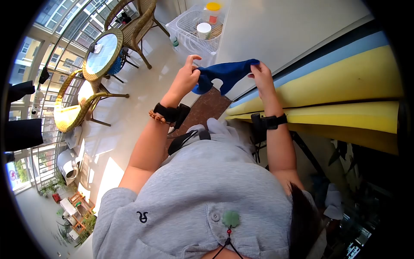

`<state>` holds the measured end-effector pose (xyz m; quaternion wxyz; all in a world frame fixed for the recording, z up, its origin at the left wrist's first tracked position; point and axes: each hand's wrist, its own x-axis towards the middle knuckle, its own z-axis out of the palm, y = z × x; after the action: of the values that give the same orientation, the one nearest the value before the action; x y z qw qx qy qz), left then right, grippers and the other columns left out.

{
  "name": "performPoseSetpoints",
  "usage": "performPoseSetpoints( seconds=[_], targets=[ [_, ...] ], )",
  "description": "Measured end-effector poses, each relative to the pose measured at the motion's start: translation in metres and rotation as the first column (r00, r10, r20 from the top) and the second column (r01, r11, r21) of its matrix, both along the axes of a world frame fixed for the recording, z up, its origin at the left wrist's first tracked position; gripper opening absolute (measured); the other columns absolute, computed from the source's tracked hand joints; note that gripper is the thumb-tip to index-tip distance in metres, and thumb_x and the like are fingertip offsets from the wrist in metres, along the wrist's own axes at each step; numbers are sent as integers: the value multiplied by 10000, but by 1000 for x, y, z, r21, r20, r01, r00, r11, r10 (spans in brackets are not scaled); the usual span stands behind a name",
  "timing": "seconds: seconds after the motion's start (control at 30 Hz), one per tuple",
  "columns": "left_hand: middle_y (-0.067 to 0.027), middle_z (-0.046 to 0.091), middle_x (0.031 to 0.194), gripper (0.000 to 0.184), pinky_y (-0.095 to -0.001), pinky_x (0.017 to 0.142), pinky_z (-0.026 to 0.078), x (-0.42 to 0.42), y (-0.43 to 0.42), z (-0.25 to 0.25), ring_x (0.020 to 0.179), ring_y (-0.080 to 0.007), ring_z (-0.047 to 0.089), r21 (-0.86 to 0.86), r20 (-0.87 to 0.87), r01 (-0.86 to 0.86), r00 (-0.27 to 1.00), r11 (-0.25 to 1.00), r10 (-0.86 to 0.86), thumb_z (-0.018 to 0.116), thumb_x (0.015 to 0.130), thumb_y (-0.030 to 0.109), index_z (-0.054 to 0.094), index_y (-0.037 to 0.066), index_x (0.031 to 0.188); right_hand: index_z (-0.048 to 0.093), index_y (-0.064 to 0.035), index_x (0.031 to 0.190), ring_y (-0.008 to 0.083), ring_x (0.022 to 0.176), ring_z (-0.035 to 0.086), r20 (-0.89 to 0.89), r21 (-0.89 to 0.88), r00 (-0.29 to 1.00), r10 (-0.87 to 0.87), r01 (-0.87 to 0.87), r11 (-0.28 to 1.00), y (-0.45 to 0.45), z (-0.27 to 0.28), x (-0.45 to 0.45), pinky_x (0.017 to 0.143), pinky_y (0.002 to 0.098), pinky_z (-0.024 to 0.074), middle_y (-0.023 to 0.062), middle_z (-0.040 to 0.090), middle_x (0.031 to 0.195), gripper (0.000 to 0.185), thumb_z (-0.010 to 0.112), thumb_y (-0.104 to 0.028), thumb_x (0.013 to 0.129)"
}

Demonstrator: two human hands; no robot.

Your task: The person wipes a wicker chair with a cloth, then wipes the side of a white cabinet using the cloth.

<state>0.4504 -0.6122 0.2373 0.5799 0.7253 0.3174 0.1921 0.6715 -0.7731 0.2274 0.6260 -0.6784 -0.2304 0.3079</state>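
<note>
A small dark blue cloth piece (230,72) is stretched in the air between my two hands, with a curved notch along its lower edge. Its exact kind is not clear. My left hand (188,77) pinches its left end, the index finger raised off the fabric. At the upper right corner, my right hand (262,77) grips the cloth between thumb and fingers. Both wrists carry black strapped devices, and a beaded bracelet (158,116) sits by the left one.
Yellow and light blue padded panels (345,80) lie close on my right. Ahead is a plastic-covered wire basket (185,26) with a white tub (204,30) and a yellow-lidded jar (212,13). To the left, wicker chairs (137,30) surround a round glass table (102,54) near windows.
</note>
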Motion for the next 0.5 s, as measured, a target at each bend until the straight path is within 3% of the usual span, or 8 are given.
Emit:
performPoseSetpoints(
  seconds=[0.07, 0.17, 0.2, 0.3, 0.33, 0.43, 0.5],
  targets=[
    [-15, 560, 892, 304, -313, 717, 470, 7, -11, 18, 771, -128, 534, -318, 217, 86, 976, 944, -16, 422, 794, -95, 623, 47, 973, 613, -6, 1061, 169, 848, 632, -211, 102, 976, 43, -22, 995, 0, 3, -12, 767, 329, 557, 66, 655, 976, 162, 511, -65, 950],
    [-21, 553, 886, 310, -289, 738, 467, 4, 4, -1, 802, -118, 529, 218, 174, 272, 934, 937, -312, 410, 763, -114, 646, 44, 886, 588, -14, 1047, 187, 859, 631, -357, 193, 933, 53, 18, 981, -5, 4, -14, 759, 377, 586, 86, 642, 941, 170, 469, -16, 926],
    [-68, 587, 922, 334, -317, 783, 480, 0, 6, 5, 862, -192, 578, 120, -5, 308, 951, 944, -309, 408, 734, -143, 678, 29, 831, 580, -13, 1040, 196, 865, 631, -387, 191, 921, 41, 37, 981, -6, 6, -12, 761, 387, 589, 92, 637, 931, 181, 451, 0, 914],
    [-135, 609, 1026, 381, -363, 851, 487, -5, 9, -30, 968, -312, 602, 391, -388, 322, 907, 862, -162, 434, 740, -148, 691, 26, 962, 573, -28, 996, 225, 881, 633, -478, 181, 876, 62, 30, 983, -12, -8, 5, 761, 400, 584, 99, 630, 933, 182, 433, 9, 885],
    [-173, 594, 1136, 439, -402, 904, 483, -11, 6, -36, 1050, -393, 576, 396, -519, 422, 836, 816, -180, 463, 749, -139, 653, 25, 1109, 575, -35, 977, 234, 887, 634, -507, 181, 858, 79, 16, 983, -14, -18, 13, 760, 402, 581, 100, 628, 939, 178, 433, 5, 877],
    [-170, 579, 1174, 482, -405, 905, 489, -14, -3, -59, 1075, -382, 579, 457, -525, 444, 834, 770, -170, 470, 752, -135, 598, 18, 1191, 575, -28, 968, 236, 870, 625, -485, 51, 870, 94, -79, 996, -17, -19, 10, 721, 406, 577, 95, 614, 907, 177, 434, -39, 862],
    [-186, 585, 1167, 450, -404, 887, 490, -10, -9, -57, 1077, -371, 580, 498, -409, 370, 898, 785, -163, 480, 767, -98, 584, -15, 1197, 581, -42, 960, 207, 840, 620, -425, 49, 898, 109, -97, 994, -18, -31, 10, 697, 379, 567, 84, 617, 885, 144, 491, -114, 876]
  ],
)
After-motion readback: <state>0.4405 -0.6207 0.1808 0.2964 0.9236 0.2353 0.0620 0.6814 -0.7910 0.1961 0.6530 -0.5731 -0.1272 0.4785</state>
